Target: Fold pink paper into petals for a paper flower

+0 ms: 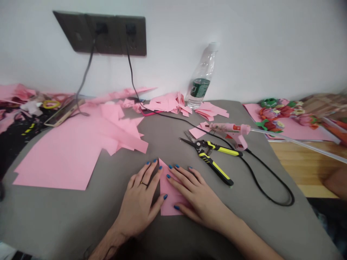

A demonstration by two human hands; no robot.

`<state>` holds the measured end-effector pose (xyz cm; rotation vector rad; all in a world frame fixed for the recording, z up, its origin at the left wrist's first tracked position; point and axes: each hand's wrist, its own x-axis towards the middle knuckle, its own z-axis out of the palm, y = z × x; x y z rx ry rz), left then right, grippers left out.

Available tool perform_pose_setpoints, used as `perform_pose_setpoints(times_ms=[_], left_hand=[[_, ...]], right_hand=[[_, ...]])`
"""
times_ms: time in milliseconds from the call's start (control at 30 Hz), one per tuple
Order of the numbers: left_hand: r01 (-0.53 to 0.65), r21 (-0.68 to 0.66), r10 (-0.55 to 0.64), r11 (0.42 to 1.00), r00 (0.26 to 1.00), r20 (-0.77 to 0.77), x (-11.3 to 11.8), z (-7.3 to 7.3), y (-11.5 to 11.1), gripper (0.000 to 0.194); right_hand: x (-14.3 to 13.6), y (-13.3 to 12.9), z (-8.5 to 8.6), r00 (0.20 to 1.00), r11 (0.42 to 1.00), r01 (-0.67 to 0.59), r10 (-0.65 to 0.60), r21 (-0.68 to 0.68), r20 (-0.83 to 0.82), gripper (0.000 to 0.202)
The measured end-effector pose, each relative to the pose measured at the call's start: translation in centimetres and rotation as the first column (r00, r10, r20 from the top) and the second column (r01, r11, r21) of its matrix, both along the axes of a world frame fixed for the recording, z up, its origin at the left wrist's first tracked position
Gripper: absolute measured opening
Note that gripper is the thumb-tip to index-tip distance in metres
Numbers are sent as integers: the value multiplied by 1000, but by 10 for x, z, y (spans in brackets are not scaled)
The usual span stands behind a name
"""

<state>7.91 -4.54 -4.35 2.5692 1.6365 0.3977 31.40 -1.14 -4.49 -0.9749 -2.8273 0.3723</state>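
Observation:
A small pink sheet of paper (170, 202), with a slanted upper edge that looks folded, lies on the grey table (119, 220) in front of me. My left hand (141, 195) rests flat along its left edge, fingertips at the top corner and thumb on the paper. Across the right part of the sheet lies my right hand (197, 198), fingers spread and pressing down. That hand hides the paper's right side. Beyond it are pliers-like cutters (208, 153) with yellow and black handles, their jaws apart.
A pink glue gun (230, 130) with a long clear stick and black cable lies behind the cutters. Large pink sheets (62, 155) and a phone (65, 112) lie left. A water bottle (202, 79) leans on the wall; paper flowers (282, 113) sit right.

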Motion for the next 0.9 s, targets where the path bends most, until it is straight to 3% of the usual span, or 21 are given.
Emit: perform_pose_setpoints(times_ms=[467,700,900], left_hand=[[-9,18,8,1000,1000,23,3,3,4,45],[42,121,-30,992,994,-103,17,6,10,44],[42,90,-32,995,993,-114,19,4,13,48]], right_hand=[[0,-1,-1,1000,1000,-2,2,7,8,62],[-1,0,0,1000,1000,-5,5,-3,19,66],[-2,0,2,999,1000,-11,11,8,38,65]])
